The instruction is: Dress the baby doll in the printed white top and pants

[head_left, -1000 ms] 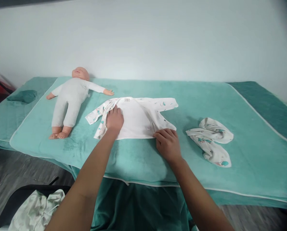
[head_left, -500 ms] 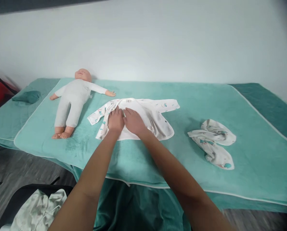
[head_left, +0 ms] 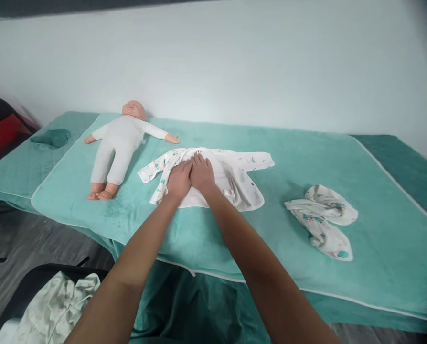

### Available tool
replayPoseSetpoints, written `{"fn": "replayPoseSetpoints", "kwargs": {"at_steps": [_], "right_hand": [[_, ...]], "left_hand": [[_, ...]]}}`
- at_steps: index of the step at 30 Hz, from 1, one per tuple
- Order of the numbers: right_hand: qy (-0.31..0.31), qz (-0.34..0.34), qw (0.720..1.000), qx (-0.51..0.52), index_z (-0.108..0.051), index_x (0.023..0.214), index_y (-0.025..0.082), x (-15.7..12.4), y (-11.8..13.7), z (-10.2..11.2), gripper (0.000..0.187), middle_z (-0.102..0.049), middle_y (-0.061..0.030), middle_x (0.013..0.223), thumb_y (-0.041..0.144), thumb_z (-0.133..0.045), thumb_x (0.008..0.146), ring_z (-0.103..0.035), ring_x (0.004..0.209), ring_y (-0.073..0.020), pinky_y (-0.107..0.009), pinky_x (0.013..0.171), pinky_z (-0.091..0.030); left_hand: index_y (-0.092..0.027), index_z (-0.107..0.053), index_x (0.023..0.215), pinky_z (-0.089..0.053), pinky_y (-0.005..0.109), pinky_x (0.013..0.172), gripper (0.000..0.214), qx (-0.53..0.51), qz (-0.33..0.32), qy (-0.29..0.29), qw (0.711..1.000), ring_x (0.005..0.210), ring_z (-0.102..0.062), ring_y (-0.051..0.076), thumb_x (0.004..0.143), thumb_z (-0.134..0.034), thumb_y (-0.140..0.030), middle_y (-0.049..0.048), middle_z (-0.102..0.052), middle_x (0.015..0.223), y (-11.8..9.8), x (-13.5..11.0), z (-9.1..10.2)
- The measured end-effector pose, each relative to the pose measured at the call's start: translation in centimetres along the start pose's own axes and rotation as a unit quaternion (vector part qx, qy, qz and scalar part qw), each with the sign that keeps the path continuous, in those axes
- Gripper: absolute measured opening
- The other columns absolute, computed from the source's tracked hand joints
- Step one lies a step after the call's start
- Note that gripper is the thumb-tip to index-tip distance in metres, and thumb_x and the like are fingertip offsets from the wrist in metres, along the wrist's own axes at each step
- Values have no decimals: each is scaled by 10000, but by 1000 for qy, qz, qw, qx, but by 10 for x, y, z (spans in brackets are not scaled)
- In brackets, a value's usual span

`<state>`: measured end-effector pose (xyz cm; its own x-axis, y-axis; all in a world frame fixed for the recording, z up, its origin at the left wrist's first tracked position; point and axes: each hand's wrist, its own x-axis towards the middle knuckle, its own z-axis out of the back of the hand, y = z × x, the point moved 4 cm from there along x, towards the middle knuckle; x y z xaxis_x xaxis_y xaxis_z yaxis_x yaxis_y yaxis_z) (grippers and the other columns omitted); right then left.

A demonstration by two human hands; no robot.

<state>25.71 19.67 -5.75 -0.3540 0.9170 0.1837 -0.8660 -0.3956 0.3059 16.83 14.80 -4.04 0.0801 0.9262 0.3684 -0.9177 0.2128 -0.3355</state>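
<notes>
A white printed baby shirt (head_left: 231, 177) lies spread open, inside up, on the teal towel (head_left: 271, 229). My left hand (head_left: 179, 179) and my right hand (head_left: 201, 173) rest flat, side by side, on the shirt's white inner middle, fingers stretched out and pointing away from me. Neither hand holds anything. Left of the shirt, a baby doll (head_left: 118, 145) in a grey suit lies on its back with its arms spread. Crumpled printed baby trousers (head_left: 323, 220) lie to the right of the shirt.
A folded dark-green cloth (head_left: 52, 137) sits at the far left of the covered table. Pale crumpled fabric (head_left: 56, 310) fills a dark bin at bottom left. A red and black chair (head_left: 2, 134) stands at the left edge. A white wall runs behind.
My right hand left the shirt's lower right hem and slid leftwards across it until it lay beside my left hand. The view has shifted a little to the left.
</notes>
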Motion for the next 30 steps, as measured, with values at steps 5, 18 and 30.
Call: {"fn": "replayPoseSetpoints", "kwargs": {"at_steps": [5, 18, 30], "right_hand": [[-13, 1, 1000, 0, -426, 1533, 42, 2, -1, -4, 601, -336, -210, 1656, 355, -326, 1030, -277, 1559, -339, -565, 1256, -180], [-14, -2, 998, -55, -449, 1535, 70, 1, 0, -8, 593, -353, -171, 1659, 374, -352, 1035, -286, 1555, -305, -526, 1255, -198], [-25, 32, 999, -35, -518, 1473, 123, 2, -2, -14, 512, -437, -159, 1616, 319, -377, 1021, -360, 1513, -310, -546, 1240, -212]], "left_hand": [[-208, -667, 1226, -491, 424, 1128, 462, -89, -3, -184, 979, 1284, -604, 195, 947, -312, -111, 105, -688, 1300, 17, -51, 50], [-260, -772, 1143, -458, 430, 883, 297, 60, 138, -143, 978, 1035, -546, 293, 948, -554, -208, 122, -585, 1087, 128, -45, 70], [-220, -727, 953, -383, 482, 1013, 332, 44, 90, -208, 973, 1280, -502, 311, 837, -503, -3, 111, -660, 1310, 133, -31, 75]]}}
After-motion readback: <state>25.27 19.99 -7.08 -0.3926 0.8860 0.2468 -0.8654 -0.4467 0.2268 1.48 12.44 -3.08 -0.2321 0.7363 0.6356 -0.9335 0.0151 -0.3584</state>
